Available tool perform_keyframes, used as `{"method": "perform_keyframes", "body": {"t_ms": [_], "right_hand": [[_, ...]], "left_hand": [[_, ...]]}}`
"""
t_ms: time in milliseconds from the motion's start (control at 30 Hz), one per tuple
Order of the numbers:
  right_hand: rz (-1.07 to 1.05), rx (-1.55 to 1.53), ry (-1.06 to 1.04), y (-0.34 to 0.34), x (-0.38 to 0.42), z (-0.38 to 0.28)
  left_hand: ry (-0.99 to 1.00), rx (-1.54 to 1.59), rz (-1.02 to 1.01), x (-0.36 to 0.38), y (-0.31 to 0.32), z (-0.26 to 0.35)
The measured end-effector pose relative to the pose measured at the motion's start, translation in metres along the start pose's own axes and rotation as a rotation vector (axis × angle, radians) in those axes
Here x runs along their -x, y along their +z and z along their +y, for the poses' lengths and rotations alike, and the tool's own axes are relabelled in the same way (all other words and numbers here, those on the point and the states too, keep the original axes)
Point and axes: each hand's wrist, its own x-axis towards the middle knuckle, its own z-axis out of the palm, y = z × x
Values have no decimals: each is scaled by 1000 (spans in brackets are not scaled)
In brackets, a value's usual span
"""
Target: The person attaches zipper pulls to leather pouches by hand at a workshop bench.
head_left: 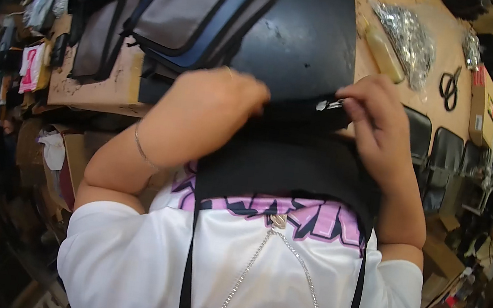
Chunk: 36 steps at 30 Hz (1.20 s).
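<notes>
My right hand (382, 119) is at the front edge of the table, thumb and forefinger pinched on a small silver zipper pull (329, 105). The pull lies against a dark strip of material (299, 108) along that edge, whose outline merges with my black apron (289, 159). My left hand (219, 100) is closed, its fingers curled toward the same strip and blurred by motion; what they hold is hidden. Beyond both hands lies a smooth black mat (298, 42). A stack of brown and blue pouches with black edging (188, 6) overlaps the mat's left side, above my left hand.
Right of the mat are a clear bag of shiny metal pieces (406, 41), a yellowish bottle (385, 55) and black scissors (449, 88). A cardboard box (482, 113) stands at the table's right edge. More brown pouches (96, 41) lie at the left.
</notes>
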Motion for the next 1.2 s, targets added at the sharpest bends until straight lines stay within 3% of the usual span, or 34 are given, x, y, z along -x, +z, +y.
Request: {"method": "perform_keyframes", "body": {"t_ms": [67,133,233,300,367,400,467,500,600,700,800,900,967,1033,1133,1200], "right_hand": [[160,19,-54,0,-7,-2],[266,54,-130,1,-9,2],[101,54,-80,15,-4,15],[-58,163,-67,20,0,17],[-179,160,-38,25,6,23],[-237,160,-24,27,8,25],[-306,152,-6,28,10,29],[-302,177,-36,30,11,32],[-292,249,-78,33,12,35],[-322,294,-85,33,7,34],[-336,308,-106,34,1,37],[-387,297,-81,31,-5,36],[-425,290,-63,30,-8,37],[-434,283,-66,30,-11,40],[-421,272,-50,28,-18,43],[-323,216,9,26,-22,43]], "left_hand": [[20,-17,352,-8,-19,-24],[-211,-60,486,-6,-39,-53],[-505,-48,495,4,-67,-93],[-715,-91,598,19,-71,-161],[-894,-329,489,54,-67,-268],[-1095,-388,374,77,-57,-316],[-1409,-396,138,122,-27,-363],[-1414,-252,216,153,0,-416],[-1332,36,133,152,-29,-367],[-1212,500,224,154,-38,-339],[-1108,700,439,158,-60,-298],[-800,541,655,142,-94,-225],[-781,700,828,141,-115,-196],[-507,786,1046,122,-126,-156],[-436,695,1278,85,-135,-113],[-211,787,1255,64,-115,-109]]}}
